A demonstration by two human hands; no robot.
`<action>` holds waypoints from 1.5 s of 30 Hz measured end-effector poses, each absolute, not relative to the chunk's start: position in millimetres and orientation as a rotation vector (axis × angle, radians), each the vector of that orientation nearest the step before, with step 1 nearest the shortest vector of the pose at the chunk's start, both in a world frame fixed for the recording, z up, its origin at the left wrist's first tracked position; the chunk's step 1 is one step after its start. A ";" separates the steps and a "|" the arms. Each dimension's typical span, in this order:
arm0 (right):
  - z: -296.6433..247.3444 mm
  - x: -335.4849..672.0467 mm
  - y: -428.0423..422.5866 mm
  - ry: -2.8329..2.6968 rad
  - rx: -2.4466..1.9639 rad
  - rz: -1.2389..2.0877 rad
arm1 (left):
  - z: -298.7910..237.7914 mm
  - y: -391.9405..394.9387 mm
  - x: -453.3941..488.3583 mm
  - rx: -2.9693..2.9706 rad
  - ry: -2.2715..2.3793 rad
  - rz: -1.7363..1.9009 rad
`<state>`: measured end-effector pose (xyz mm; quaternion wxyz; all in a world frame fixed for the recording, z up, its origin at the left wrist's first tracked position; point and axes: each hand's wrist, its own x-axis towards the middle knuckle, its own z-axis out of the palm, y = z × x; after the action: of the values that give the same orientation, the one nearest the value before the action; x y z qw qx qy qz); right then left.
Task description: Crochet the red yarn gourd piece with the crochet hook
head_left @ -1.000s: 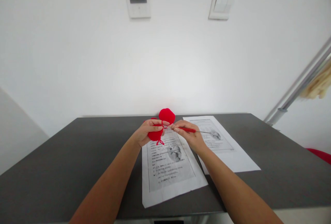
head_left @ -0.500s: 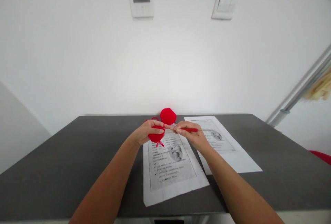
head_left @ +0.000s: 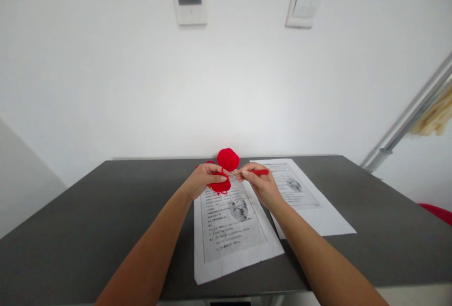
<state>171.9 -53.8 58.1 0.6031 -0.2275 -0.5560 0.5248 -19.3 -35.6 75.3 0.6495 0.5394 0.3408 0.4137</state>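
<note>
Worktop: dark grey, front edge nearest the viewer.
Left sheet: printed text and a grey picture; lies askew, near end close to the front edge.
Right sheet: also printed, just beside the first, partly behind the right forearm.
Left hand: thumb and fingers pinching the red yarn piece, held above the left sheet's far end; loose strands hang below it.
Right hand: fingers closed round the red-handled hook, pen-fashion; thin metal sticks out both ends, left end at the yarn by the left fingertips. Whether through a loop: too small to tell.
Yarn ball: red, on the worktop's far side, beyond the hands.
Wall: white; display panel left, switch plate right.
</note>
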 end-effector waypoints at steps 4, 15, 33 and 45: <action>62.2 170.3 -56.3 -1.263 -0.526 1.221 | 76.1 -37.5 -16.6 1.260 0.763 0.995; 58.9 172.3 -54.2 -1.300 -0.545 1.179 | 77.5 -38.9 -20.1 1.221 0.701 0.928; 65.1 182.5 -55.2 -1.360 -0.519 1.274 | 67.9 -32.9 -27.1 1.157 0.664 0.804; 68.6 188.6 -54.9 -1.399 -0.549 1.330 | 71.9 -35.7 -24.5 1.192 0.697 0.729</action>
<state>188.6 -54.9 68.6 0.5374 -0.2307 -0.5878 0.5591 -24.5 -35.7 71.9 0.7103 0.5371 0.3144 0.3288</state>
